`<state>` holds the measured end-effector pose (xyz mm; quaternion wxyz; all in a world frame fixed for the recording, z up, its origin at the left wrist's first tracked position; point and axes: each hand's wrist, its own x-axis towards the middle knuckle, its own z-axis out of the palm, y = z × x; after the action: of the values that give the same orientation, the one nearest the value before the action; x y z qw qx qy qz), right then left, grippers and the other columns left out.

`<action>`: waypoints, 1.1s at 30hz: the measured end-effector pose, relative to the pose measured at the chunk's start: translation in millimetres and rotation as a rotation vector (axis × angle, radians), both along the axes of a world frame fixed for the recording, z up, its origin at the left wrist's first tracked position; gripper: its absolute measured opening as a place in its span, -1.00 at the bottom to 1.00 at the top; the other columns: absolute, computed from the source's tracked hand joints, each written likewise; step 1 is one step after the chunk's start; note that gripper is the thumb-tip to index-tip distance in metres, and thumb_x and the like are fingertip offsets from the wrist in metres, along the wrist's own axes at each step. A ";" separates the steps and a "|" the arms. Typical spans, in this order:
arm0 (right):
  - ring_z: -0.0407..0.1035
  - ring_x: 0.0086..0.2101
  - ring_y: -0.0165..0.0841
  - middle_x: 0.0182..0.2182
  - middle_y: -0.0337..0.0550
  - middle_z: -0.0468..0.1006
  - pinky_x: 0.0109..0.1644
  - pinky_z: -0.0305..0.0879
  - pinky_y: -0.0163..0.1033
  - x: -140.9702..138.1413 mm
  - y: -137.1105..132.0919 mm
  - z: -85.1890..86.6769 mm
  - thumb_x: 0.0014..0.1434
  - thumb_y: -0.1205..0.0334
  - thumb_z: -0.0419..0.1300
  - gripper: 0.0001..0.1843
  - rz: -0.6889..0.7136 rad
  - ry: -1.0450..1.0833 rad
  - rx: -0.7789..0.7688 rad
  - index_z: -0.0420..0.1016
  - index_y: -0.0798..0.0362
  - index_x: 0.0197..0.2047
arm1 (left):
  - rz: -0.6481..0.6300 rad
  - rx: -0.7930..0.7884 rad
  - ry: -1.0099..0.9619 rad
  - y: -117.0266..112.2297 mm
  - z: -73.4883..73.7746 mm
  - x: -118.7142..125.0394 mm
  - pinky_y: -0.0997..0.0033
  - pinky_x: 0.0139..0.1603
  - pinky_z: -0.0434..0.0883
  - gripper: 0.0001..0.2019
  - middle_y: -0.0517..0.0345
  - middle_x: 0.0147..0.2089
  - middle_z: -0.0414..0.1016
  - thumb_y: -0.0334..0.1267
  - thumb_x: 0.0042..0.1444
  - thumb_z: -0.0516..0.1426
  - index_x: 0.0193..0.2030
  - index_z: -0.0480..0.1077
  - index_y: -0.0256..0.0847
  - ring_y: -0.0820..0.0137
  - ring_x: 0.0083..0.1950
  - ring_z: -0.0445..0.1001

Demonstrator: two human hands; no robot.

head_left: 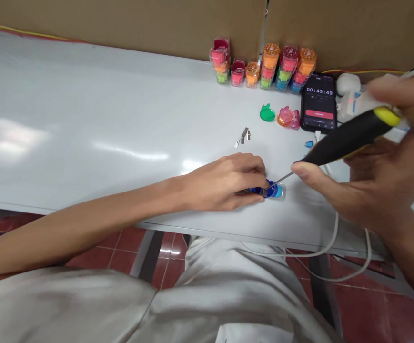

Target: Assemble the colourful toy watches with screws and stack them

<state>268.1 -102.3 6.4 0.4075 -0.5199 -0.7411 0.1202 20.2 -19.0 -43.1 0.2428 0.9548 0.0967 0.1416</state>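
My left hand (pixel 233 183) lies on the table with its fingers closed around a small blue plastic case (pixel 272 189). The case rests on the tabletop, and a clear, light-blue end sticks out to the right. Part of it is hidden under my fingers. In my right hand (pixel 381 176) is a screwdriver (pixel 348 136) with a black and yellow handle, held at a slant. Its thin shaft points down left, and the tip meets the case beside my left fingertips; what exactly it touches is too small to tell. Several small metal blades (pixel 243 137) lie beyond my left hand.
Colourful plastic cases (pixel 271 64) stand in stacks along the back panel. A green plastic piece (pixel 267 113), a pink and orange piece (pixel 288 117) and a small blue piece (pixel 308 144) lie nearer. A phone (pixel 318 102) shows a timer. A white cable (pixel 330 247) loops over the table's front edge.
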 end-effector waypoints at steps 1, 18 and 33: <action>0.27 0.34 0.00 0.35 -0.05 0.29 0.03 0.62 -0.10 -2.0 2.6 6.3 0.16 0.22 0.43 -0.17 0.006 -0.061 -0.014 0.25 -0.20 0.43 | -0.005 0.018 -0.004 0.5 0.0 0.0 0.30 0.02 0.49 -0.74 -0.07 -0.01 0.53 -0.16 0.43 0.14 0.06 0.59 -0.21 0.28 -0.06 0.53; 0.50 -0.30 -0.35 -0.20 -0.22 0.63 -0.27 0.21 -0.19 -19.6 28.7 43.8 0.25 0.14 0.30 -0.68 0.189 -0.511 0.175 0.47 0.01 0.05 | -0.025 0.107 0.012 2.3 -5.6 -0.2 0.18 0.04 0.48 -0.70 -0.07 0.02 0.57 -0.10 0.46 0.08 0.10 0.54 -0.18 0.23 -0.05 0.52; 0.55 -0.02 -0.23 0.09 -0.17 0.61 -0.06 0.49 -0.14 -43.0 13.0 19.2 0.28 0.32 0.17 -0.50 0.168 -0.454 0.227 0.33 -0.11 0.27 | -0.013 0.033 0.056 -0.1 -1.2 1.1 0.23 0.01 0.52 -0.72 -0.07 0.01 0.56 -0.15 0.44 0.04 0.03 0.51 -0.23 0.23 -0.02 0.54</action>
<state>225.1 -89.3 25.6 0.2749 -0.4215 -0.8627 -0.0500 21.4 -19.2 -44.3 0.2253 0.9628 0.0949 0.1150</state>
